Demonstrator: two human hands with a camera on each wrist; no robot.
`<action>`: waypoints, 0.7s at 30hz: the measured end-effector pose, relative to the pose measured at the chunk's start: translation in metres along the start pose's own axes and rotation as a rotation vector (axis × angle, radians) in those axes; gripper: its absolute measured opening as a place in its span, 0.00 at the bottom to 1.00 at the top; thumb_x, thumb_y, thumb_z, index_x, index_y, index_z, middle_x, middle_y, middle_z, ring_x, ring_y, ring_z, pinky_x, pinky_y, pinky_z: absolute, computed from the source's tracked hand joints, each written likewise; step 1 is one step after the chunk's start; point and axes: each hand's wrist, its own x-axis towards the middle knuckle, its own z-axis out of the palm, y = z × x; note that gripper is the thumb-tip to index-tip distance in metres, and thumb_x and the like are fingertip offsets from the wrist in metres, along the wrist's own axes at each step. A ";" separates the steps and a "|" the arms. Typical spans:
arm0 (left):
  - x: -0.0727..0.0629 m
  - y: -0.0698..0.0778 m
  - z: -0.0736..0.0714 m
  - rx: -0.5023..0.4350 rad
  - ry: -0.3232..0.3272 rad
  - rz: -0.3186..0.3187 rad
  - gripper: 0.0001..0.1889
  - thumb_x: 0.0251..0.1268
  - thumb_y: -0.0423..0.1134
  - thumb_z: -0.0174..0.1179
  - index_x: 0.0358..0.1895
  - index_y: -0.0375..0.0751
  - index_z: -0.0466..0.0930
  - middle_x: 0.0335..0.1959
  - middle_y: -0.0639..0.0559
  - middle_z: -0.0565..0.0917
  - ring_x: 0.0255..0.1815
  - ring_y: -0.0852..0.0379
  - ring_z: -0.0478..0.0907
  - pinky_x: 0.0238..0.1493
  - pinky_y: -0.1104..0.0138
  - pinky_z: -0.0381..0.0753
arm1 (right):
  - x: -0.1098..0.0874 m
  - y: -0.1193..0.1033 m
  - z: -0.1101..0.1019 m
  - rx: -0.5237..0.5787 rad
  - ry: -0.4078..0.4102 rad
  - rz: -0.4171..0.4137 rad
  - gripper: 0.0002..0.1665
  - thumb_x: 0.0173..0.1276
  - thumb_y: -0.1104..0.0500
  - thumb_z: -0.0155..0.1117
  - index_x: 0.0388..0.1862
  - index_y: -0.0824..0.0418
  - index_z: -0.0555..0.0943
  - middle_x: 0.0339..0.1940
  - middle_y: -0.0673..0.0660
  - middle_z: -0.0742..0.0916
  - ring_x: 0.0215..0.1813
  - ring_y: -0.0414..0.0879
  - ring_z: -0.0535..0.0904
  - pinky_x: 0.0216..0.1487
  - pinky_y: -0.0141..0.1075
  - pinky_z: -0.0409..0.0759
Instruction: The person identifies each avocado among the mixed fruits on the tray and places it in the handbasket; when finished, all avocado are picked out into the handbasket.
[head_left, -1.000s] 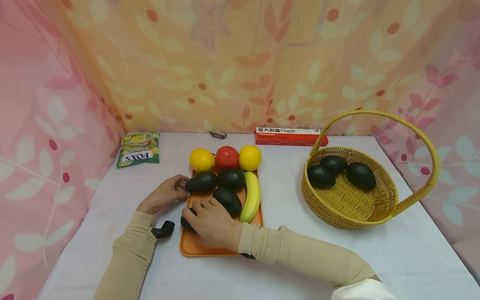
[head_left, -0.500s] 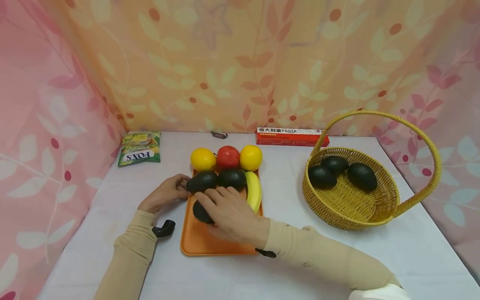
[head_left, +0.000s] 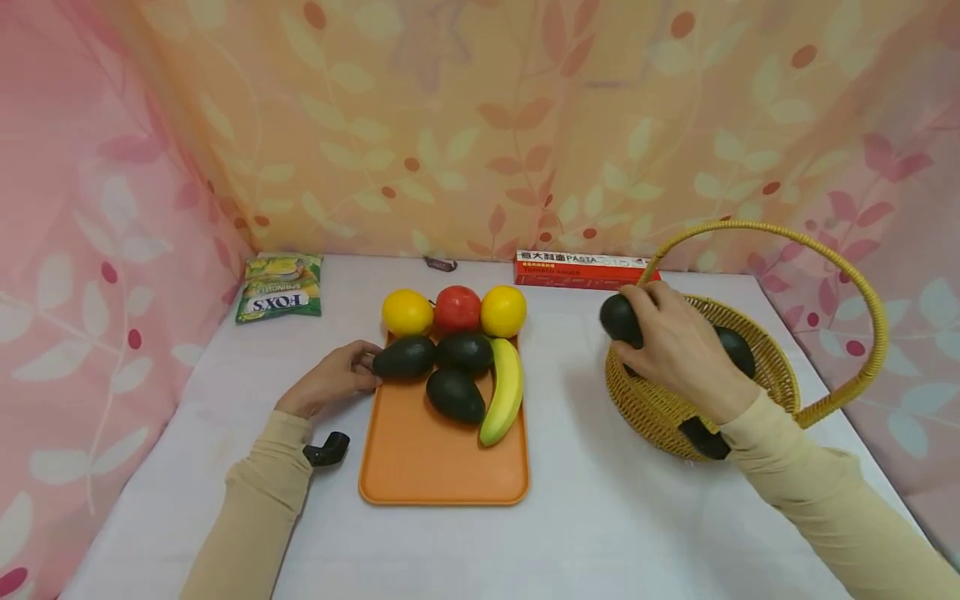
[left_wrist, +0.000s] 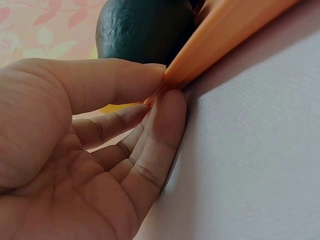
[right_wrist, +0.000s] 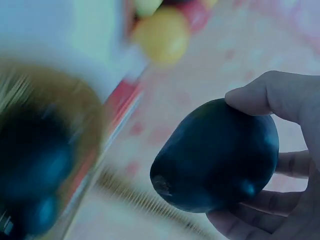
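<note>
My right hand [head_left: 678,350] grips a dark avocado [right_wrist: 217,157] above the left part of the wicker basket [head_left: 780,392]. Inside the basket, another avocado [head_left: 737,350] shows beside the hand; the rest are mostly hidden by it. On the orange tray [head_left: 442,467] lie three more avocados, one of them the avocado [head_left: 456,396] beside the banana [head_left: 504,392]. At the tray's left edge, my left hand [head_left: 330,379] pinches the rim between thumb and fingers, as the left wrist view shows, close to the far-left avocado [head_left: 405,357].
A red apple [head_left: 457,309] sits between two yellow fruits, the left one [head_left: 407,312] and the right one [head_left: 503,312], at the tray's far end. Behind are a green FOX'S packet [head_left: 280,287] and a red pasta box [head_left: 577,271]. The basket's tall handle [head_left: 847,275] arches over it.
My right hand has lifted an avocado from the tray's near left part and carried it right, over the basket. The left hand has stayed at the tray's edge.
</note>
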 end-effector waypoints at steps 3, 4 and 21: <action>0.001 0.002 -0.002 0.011 0.003 -0.004 0.31 0.59 0.33 0.63 0.65 0.30 0.65 0.52 0.37 0.80 0.45 0.52 0.78 0.46 0.66 0.78 | -0.013 0.035 -0.004 -0.040 -0.025 0.077 0.36 0.50 0.59 0.75 0.58 0.67 0.73 0.44 0.72 0.78 0.37 0.63 0.77 0.37 0.56 0.79; 0.001 0.003 -0.002 0.010 0.002 -0.002 0.31 0.59 0.33 0.64 0.65 0.30 0.65 0.52 0.36 0.80 0.45 0.52 0.78 0.46 0.66 0.78 | -0.018 0.045 -0.005 -0.053 -0.048 0.104 0.37 0.50 0.58 0.75 0.58 0.67 0.72 0.44 0.73 0.77 0.36 0.64 0.77 0.35 0.57 0.79; 0.002 -0.001 0.000 0.008 0.004 -0.010 0.30 0.59 0.33 0.64 0.64 0.30 0.65 0.52 0.36 0.80 0.45 0.53 0.79 0.45 0.68 0.79 | -0.027 0.097 0.024 -0.158 -0.525 0.211 0.38 0.45 0.59 0.76 0.51 0.76 0.70 0.40 0.76 0.80 0.39 0.71 0.78 0.33 0.61 0.78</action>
